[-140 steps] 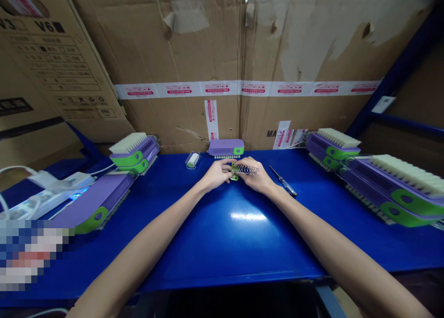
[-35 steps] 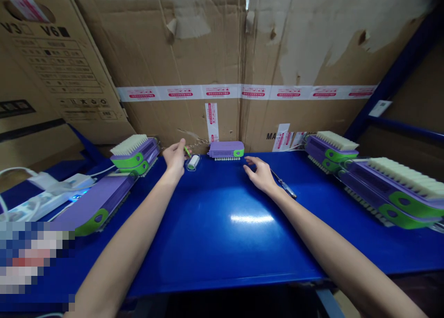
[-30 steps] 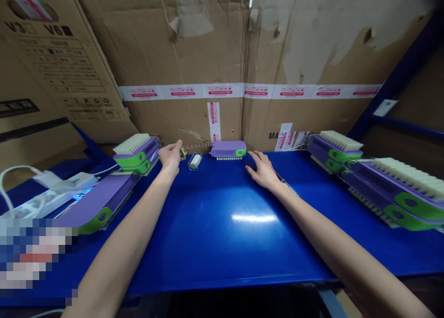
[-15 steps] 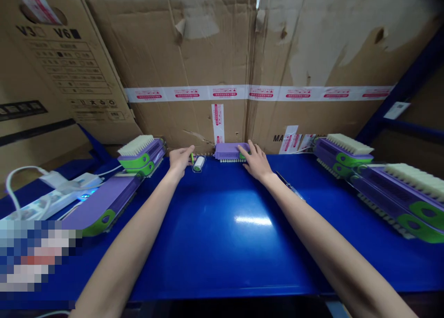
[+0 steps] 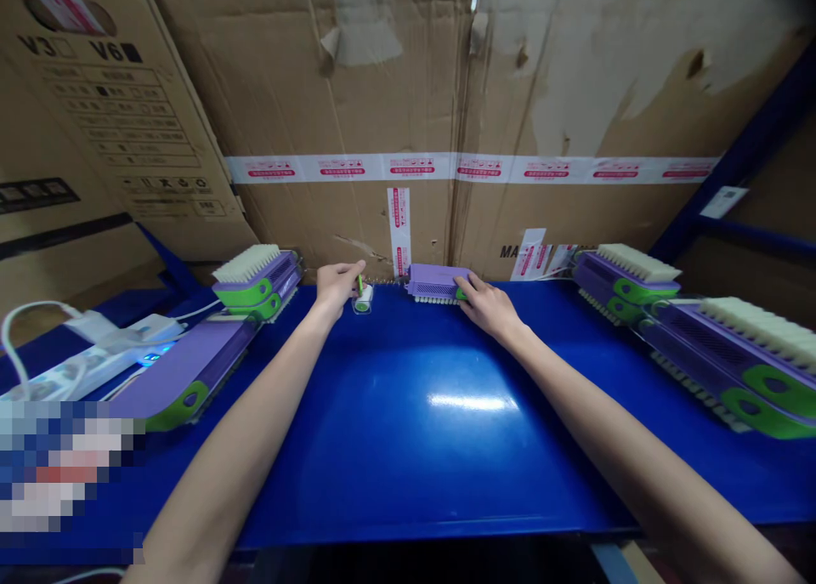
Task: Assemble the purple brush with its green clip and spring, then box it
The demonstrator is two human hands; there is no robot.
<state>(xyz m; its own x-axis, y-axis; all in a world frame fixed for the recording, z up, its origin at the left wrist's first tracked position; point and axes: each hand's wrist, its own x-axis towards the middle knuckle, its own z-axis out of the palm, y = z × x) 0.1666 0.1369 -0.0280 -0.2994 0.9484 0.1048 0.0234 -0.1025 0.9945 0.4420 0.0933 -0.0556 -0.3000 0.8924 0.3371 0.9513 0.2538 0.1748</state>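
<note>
A small green piece [image 5: 360,283] is pinched between the thumb and fingers of my left hand [image 5: 337,290]. Just under those fingertips, a small white and green part in a clear casing [image 5: 363,304] rests on the blue table. My right hand [image 5: 490,308] grips the green right end of a purple brush unit [image 5: 431,278], thumb in front and fingers over the top. This unit lies at the back of the table, its white bristles facing down. My right fingers partly cover its green end.
Stacked purple and green brush units stand at the left [image 5: 258,282] and right [image 5: 628,282]. A white power strip [image 5: 95,354] with cables lies at the far left. Cardboard [image 5: 344,91] walls the back of the blue table [image 5: 382,448].
The purple unit has shifted slightly right and its right end has come nearer me. My right fingers have closed around that end. The left hand has moved slightly right, over the white part.
</note>
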